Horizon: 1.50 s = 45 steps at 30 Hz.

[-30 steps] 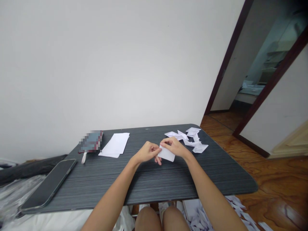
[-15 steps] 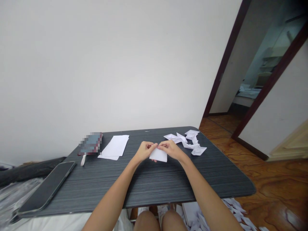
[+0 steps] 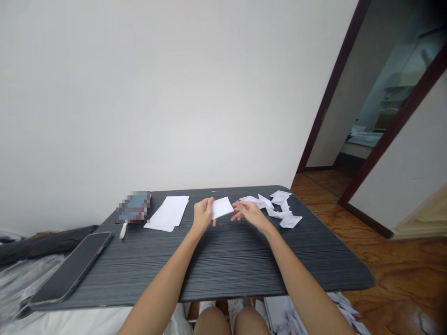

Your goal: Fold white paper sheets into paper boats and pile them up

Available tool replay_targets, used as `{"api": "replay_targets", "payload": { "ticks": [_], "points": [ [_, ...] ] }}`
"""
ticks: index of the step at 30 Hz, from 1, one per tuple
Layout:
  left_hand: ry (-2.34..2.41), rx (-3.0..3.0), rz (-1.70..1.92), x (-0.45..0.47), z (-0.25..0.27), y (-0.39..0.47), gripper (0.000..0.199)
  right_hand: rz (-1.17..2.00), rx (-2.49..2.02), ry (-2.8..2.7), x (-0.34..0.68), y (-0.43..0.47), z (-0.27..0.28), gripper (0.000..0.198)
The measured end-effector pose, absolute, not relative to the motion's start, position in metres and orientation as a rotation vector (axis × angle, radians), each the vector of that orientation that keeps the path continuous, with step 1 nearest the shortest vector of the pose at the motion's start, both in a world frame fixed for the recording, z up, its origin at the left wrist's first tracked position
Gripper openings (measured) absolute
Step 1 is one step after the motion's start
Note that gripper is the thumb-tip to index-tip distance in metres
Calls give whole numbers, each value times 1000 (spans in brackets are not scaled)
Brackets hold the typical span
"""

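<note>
A small folded piece of white paper [image 3: 222, 207] is held above the dark table [image 3: 230, 270], its left edge pinched by my left hand [image 3: 204, 213] with the thumb on top. My right hand [image 3: 249, 215] is just right of the paper, fingers apart and holding nothing; its fingertips are close to the paper's right corner. Beyond that hand lie several folded white paper shapes [image 3: 290, 221] with pointed ends. Left of my hands rests a small stack of flat white sheets [image 3: 169, 211].
A phone [image 3: 71, 270] lies at the table's left edge. Behind it sits a pixelated dark item with red edges [image 3: 134, 208] and a white strap [image 3: 123, 231]. A white wall [image 3: 174, 93] rises behind the table. More folded papers [image 3: 344, 307] are down by the floor.
My right hand has let go of the paper and opened to its right. The paper has turned and moved slightly up and left, staying in my left hand.
</note>
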<state>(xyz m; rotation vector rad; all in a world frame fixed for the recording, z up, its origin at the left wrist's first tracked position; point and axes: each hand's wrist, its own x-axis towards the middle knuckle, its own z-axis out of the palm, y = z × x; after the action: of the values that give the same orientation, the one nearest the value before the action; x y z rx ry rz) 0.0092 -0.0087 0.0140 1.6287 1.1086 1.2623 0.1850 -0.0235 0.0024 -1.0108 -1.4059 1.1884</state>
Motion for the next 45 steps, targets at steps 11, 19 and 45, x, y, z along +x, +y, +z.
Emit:
{"api": "replay_targets", "payload": {
  "ticks": [11, 19, 45],
  "points": [
    [750, 1819, 1002, 8, 16, -10, 35, 1239, -942, -1134, 179, -15, -9, 28],
    [636, 1838, 952, 4, 24, -11, 29, 1220, -904, -1161, 185, -14, -9, 27],
    [834, 1787, 1158, 19, 12, -12, 42, 829, -1027, -1300, 183, -21, 2, 21]
  ]
}}
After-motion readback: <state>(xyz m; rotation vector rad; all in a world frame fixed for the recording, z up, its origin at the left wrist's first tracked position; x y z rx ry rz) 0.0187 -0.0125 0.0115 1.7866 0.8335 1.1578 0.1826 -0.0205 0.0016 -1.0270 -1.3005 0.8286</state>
